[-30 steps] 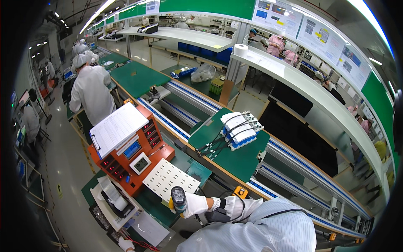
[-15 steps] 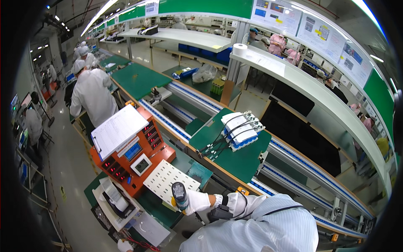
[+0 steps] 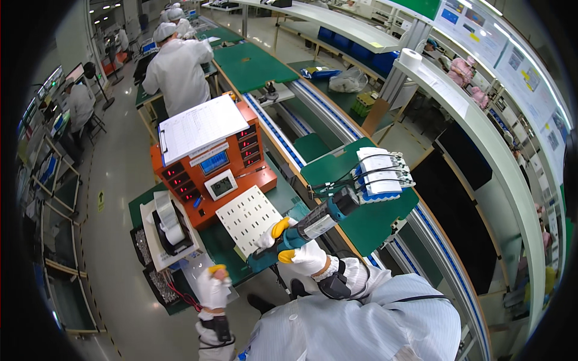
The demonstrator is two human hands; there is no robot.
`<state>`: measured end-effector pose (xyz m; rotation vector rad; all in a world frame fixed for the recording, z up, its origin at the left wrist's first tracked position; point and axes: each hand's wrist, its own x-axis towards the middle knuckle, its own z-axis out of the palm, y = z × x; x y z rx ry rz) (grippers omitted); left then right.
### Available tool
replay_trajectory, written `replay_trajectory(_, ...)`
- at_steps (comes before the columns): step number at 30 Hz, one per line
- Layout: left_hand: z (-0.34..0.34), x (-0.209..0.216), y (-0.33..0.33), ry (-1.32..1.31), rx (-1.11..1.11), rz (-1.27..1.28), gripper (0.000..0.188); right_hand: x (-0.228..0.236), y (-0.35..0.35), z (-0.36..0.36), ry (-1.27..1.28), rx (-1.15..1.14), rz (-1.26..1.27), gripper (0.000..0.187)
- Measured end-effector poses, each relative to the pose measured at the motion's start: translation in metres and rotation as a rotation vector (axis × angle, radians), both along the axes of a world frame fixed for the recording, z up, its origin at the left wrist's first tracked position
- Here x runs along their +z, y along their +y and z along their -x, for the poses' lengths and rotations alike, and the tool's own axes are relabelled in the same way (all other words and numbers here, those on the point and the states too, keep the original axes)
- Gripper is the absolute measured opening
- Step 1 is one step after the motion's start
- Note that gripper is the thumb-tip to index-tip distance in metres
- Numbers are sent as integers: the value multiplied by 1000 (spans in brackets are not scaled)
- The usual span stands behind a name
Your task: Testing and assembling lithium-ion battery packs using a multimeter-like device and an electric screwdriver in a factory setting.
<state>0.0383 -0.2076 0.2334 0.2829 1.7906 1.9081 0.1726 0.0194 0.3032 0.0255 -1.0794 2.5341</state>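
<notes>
Two gloved hands are in view, and only one has an obvious job. The right hand (image 3: 310,259) has its fingers wrapped around a teal-and-black power tool (image 3: 319,224), which sits slantwise between the slotted white plate (image 3: 248,218) and the green board (image 3: 379,227). From this angle its far end comes right up against the blue-and-white block (image 3: 379,161) with the black cables (image 3: 334,185), but I can't tell if they actually touch. The left hand (image 3: 214,290) is off by the pale sheet (image 3: 194,271) and the red wires (image 3: 183,295), fingers bunched up; can't tell if there's something small pinched in there.

My read on the step: it's just tool handling, with the tool in the grip and nothing visibly being worked on. I'd say the next move calls for a firm right-hand hold, plus some care swinging that long body near those cables.
</notes>
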Motion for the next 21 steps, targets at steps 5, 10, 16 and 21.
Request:
replay_trajectory(5,-44,-8,49,-427,9,-463,18,13,9,-9,115,-37,-8,48)
replay_trajectory(10,-59,-6,73,-641,-93,-626,19,16,33,-30,214,-105,-32,53)
replay_trajectory(16,-78,-20,82,-753,-45,-734,9,9,45,-36,194,-67,-66,51)
replay_trajectory(21,-82,-26,84,-770,-6,-769,5,11,47,-41,201,-44,-67,48)
